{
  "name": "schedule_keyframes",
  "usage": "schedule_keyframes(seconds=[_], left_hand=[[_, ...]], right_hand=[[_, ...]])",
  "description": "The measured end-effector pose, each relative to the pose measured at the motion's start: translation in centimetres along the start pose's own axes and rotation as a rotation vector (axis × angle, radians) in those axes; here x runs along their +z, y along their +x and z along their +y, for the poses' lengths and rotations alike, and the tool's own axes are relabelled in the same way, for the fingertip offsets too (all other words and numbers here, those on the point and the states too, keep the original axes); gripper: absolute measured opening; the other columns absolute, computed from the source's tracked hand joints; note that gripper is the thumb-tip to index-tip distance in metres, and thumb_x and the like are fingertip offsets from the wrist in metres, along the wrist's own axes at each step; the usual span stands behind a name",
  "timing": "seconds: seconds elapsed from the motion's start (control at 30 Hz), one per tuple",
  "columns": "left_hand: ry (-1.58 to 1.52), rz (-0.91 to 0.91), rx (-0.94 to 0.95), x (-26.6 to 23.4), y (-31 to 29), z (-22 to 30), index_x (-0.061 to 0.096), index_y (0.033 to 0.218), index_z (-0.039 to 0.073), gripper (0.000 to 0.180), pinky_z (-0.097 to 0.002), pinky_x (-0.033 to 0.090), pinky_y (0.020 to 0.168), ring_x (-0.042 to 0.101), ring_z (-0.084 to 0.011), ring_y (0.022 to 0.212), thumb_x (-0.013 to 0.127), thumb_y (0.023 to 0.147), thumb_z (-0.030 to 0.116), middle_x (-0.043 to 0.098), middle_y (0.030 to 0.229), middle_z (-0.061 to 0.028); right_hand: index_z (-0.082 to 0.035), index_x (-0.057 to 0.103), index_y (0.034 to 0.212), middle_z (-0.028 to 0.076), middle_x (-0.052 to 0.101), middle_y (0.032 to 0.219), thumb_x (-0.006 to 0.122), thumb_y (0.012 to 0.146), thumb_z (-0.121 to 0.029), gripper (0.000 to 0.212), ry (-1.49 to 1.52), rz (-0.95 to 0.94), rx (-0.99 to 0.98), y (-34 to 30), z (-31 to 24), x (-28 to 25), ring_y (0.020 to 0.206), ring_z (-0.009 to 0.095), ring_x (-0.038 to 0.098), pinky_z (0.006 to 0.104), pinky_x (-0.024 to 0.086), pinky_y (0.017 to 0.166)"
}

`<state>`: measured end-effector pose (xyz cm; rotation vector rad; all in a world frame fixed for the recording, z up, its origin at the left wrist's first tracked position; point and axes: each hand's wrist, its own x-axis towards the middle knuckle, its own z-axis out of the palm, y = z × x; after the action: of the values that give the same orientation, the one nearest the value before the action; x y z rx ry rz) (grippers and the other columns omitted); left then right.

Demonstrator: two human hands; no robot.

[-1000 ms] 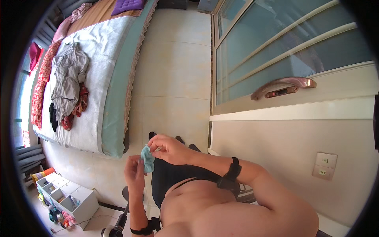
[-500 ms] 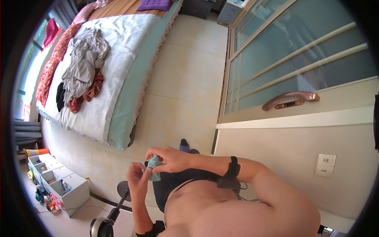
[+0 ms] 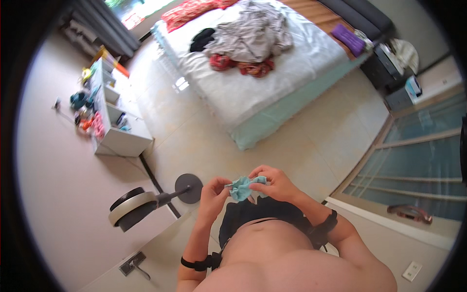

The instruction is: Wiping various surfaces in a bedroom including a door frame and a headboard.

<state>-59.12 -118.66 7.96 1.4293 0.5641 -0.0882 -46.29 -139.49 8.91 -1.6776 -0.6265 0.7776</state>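
A small, crumpled pale teal cloth (image 3: 240, 189) is stretched between my two hands in front of my waist; its exact kind is hard to make out. My left hand (image 3: 214, 193) pinches the cloth's left edge between thumb and fingers. At the other end, my right hand (image 3: 275, 184) grips it with the thumb on top. Black straps circle both my forearms. Below the cloth are my dark shorts (image 3: 243, 214).
Ahead stands a bed (image 3: 253, 107) with a heap of grey clothes (image 3: 250, 36) on it. A white shelf unit (image 3: 124, 138) and a stand fan (image 3: 134, 209) are on the left. A glass-panelled door (image 3: 413, 160) is on the right.
My view has turned left, bringing the fan and bed further right in the picture. My hands have drawn apart, and the teal cloth, bunched before, is now spread between them.
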Motion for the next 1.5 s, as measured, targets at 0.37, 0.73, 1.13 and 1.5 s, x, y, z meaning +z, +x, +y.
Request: schedule_keyframes(seconds=[0.37,0.73,1.13,1.5], left_hand=[[-0.511,0.4,0.05,-16.8,3.7,3.0,0.061,0.101,0.001,0.01,-0.0249,0.05,0.073,0.063,-0.0111,0.085,0.056,0.092,0.0,0.066,0.094,-0.0055],[-0.388,0.504,0.083,-33.7,18.7,12.4,0.062,0.1,0.002,0.013,-0.0205,0.043,0.061,0.055,-0.0033,0.069,0.067,0.096,0.014,0.064,0.08,0.0009],[-0.347,0.673,0.189,-55.4,35.5,20.5,0.068,0.098,0.0,0.02,-0.0206,0.042,0.067,0.052,-0.0027,0.075,0.064,0.098,0.019,0.062,0.081,0.0035],[-0.513,0.768,0.235,-81.0,57.4,31.5,0.068,0.096,0.0,0.023,-0.0219,0.041,0.069,0.049,-0.0049,0.073,0.059,0.101,0.021,0.061,0.079,0.0036]], right_hand=[[-0.004,0.07,0.09,0.01,0.065,0.109,0.078,0.081,-0.015,0.017,-0.109,-0.162,-0.146,19.1,-2.6,9.6,0.097,0.024,0.063,0.034,0.049,0.084],[-0.005,0.044,0.141,0.012,0.056,0.134,0.076,0.085,-0.029,0.069,0.068,-0.706,0.016,48.3,-9.8,14.9,0.13,0.025,0.051,0.0408,0.034,0.115],[-0.004,0.06,0.126,0.009,0.064,0.114,0.077,0.087,-0.028,0.049,-0.125,-1.059,-0.168,80.1,-15.6,26.5,0.109,0.02,0.057,0.0346,0.044,0.097],[-0.001,0.057,0.109,0.006,0.063,0.095,0.064,0.098,-0.026,0.028,0.166,-0.684,0.294,109.8,-29.4,33.1,0.084,0.013,0.063,0.0295,0.058,0.064]])
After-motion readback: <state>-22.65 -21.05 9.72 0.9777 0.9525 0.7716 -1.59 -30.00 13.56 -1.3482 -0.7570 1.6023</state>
